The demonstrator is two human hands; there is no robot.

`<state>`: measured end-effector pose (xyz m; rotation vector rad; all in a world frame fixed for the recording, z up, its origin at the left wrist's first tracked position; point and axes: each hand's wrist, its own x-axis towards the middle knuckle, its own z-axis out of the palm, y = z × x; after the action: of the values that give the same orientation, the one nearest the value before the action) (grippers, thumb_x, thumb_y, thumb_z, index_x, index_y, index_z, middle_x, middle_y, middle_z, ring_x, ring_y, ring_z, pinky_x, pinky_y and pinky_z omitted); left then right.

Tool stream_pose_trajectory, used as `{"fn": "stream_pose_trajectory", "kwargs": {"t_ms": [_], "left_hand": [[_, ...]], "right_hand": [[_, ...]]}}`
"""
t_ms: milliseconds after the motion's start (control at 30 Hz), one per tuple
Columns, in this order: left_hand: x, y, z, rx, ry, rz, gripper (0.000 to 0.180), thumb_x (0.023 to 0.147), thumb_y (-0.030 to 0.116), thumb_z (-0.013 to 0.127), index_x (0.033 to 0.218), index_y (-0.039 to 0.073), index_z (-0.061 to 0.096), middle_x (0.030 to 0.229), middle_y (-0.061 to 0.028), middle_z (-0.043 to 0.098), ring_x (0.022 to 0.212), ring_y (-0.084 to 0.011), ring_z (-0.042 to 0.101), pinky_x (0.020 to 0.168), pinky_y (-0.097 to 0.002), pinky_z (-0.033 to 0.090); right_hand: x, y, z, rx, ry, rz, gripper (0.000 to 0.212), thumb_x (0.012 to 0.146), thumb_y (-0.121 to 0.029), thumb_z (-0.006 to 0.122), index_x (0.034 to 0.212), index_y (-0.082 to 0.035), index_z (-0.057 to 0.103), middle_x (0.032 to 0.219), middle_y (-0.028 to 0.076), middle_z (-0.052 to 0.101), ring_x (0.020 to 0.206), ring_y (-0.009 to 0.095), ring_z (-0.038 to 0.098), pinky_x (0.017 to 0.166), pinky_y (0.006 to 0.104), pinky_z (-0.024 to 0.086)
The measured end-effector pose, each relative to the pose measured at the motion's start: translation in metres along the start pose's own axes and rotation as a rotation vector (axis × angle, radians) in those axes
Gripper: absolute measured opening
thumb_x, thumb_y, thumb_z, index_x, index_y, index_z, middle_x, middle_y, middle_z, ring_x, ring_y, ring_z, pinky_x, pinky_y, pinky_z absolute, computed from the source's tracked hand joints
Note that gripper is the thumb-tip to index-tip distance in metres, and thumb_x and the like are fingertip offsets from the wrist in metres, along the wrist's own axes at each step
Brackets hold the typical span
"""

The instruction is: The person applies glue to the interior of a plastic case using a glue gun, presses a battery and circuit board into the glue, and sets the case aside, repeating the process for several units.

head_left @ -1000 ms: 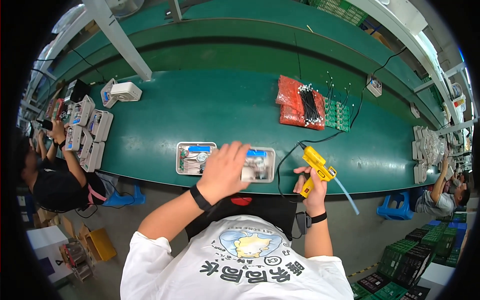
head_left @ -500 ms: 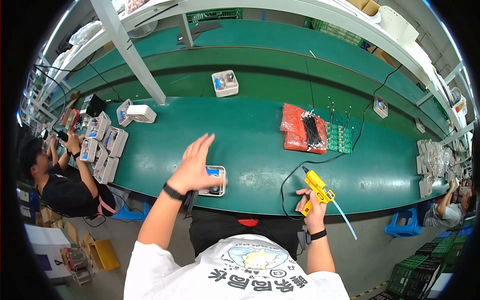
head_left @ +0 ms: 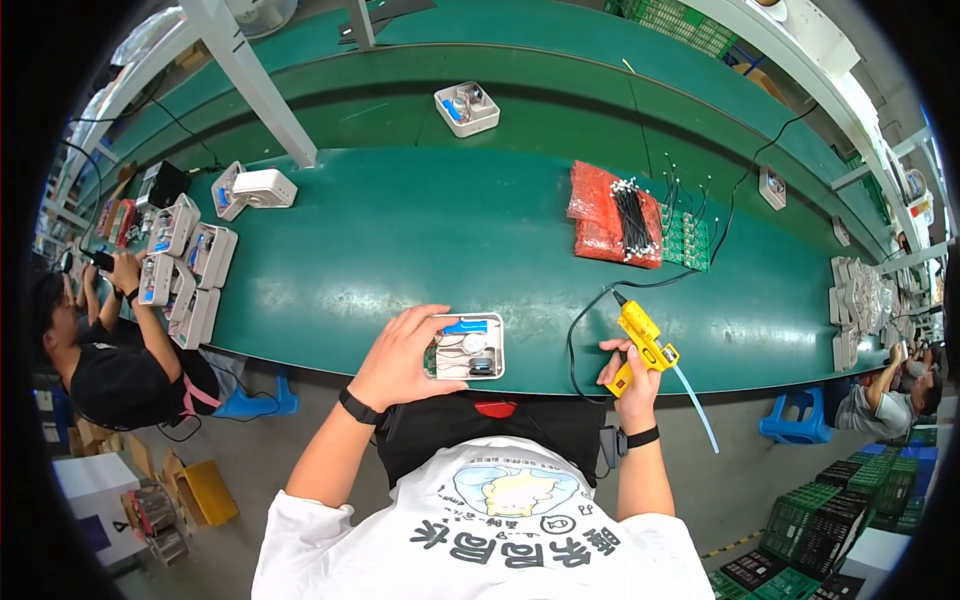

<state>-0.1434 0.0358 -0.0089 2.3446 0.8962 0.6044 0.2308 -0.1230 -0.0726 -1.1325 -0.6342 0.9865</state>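
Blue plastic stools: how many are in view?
2: one blue stool at left, beside the co-worker in black; another stool at right, beside the co-worker in grey. More may be hidden behind people.

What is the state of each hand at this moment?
Left hand: holding the white case at its left end.
Right hand: closed, holding the yellow glue gun.

2 blue stools (head_left: 792, 428) | yellow-brown carton (head_left: 209, 491), lower left | green and black crates (head_left: 812, 512), stacked, lower right
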Motion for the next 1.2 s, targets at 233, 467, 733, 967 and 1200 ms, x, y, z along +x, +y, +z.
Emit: {"fn": "stream_pose_trajectory", "kwargs": {"t_ms": [233,467,733,967,1200], "left_hand": [[0.022,-0.009,0.011,0.199,0.013,-0.007,0.022,0.090,0.022,0.086,0.107,0.008,0.081,0.116,-0.0053,0.081,0.100,-0.0290,0.075,0.090,-0.0436,0.060],[0.033,0.001,0.008,0.389,-0.116,-0.025,0.021,0.089,0.025,0.088,0.100,0.009,0.083,0.113,-0.0020,0.082,0.093,-0.0268,0.075,0.080,-0.0428,0.062],[0.020,-0.009,0.012,-0.099,0.260,0.015,0.011,0.099,0.015,0.082,0.103,0.006,0.081,0.121,-0.0103,0.083,0.101,-0.0226,0.078,0.088,-0.0378,0.063],[-0.005,-0.032,0.086,-0.916,0.566,-0.388,0.016,0.115,0.011,0.063,0.128,0.000,0.063,0.128,-0.0173,0.079,0.111,-0.0166,0.074,0.098,-0.0339,0.058],[-0.005,-0.030,0.085,-0.949,0.581,-0.347,0.021,0.116,0.007,0.059,0.134,-0.001,0.053,0.124,-0.0160,0.079,0.106,-0.0134,0.072,0.096,-0.0310,0.058]], "right_hand": [[-0.003,-0.001,0.002,-0.011,0.011,0.000,0.024,0.113,-0.024,0.059,0.117,-0.001,0.061,0.117,0.028,0.075,0.060,0.019,0.061,0.056,0.0368,0.058],[-0.010,-0.006,0.013,-0.075,-0.050,-0.015,0.017,0.112,-0.018,0.059,0.116,-0.001,0.063,0.116,0.027,0.076,0.065,0.018,0.065,0.063,0.0352,0.061],[-0.020,-0.038,0.085,-0.147,-0.378,0.316,0.023,0.113,-0.023,0.060,0.119,-0.001,0.065,0.109,0.020,0.078,0.066,0.015,0.068,0.062,0.0305,0.059],[-0.006,-0.026,0.134,-0.434,-0.490,0.479,0.026,0.114,-0.023,0.061,0.124,-0.001,0.069,0.089,0.006,0.075,0.060,0.011,0.067,0.055,0.0273,0.055],[0.000,-0.024,0.166,-0.680,-0.510,0.497,0.028,0.115,-0.023,0.061,0.125,0.000,0.072,0.077,0.002,0.070,0.054,0.012,0.066,0.052,0.0282,0.053]]}}
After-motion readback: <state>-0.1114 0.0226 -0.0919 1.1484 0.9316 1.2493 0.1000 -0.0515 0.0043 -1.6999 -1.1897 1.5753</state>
